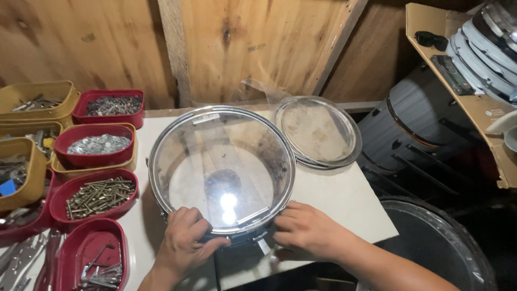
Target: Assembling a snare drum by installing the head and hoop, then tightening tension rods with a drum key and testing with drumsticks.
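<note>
Item: drum (222,167) with a clear, see-through head and a metal hoop, standing head-up at the middle of a pale worktop (344,199), its near edge close to the near edge of the top. Left hand (186,243): fingers curled and pressed against the near-left part of the hoop, thumb reaching toward the rim; it grips the drum's edge rather than lying flat. Right hand (307,230): fingers bent and set against the near-right part of the hoop, knuckles up, just beside a small metal fitting on the shell. The two hands are near each other, with a short stretch of the rim between them. Just beyond the drum, far right: a second clear drum head (318,131) in its ring, lying flat on the worktop and touching or nearly touching the drum's hoop. Left side of the worktop: red tray of long screws (97,196), red tray of washers (94,144), red tray of small dark hardware (110,105) at the far side, red tray of bent metal parts (94,261) at the near side, yellow bins (37,99) with mixed hardware at the far left. Right of the worktop: dark drum shell (414,134) lying low, a large clear-headed drum (436,242) near right. Backdrop: wooden plank wall (258,43).
</note>
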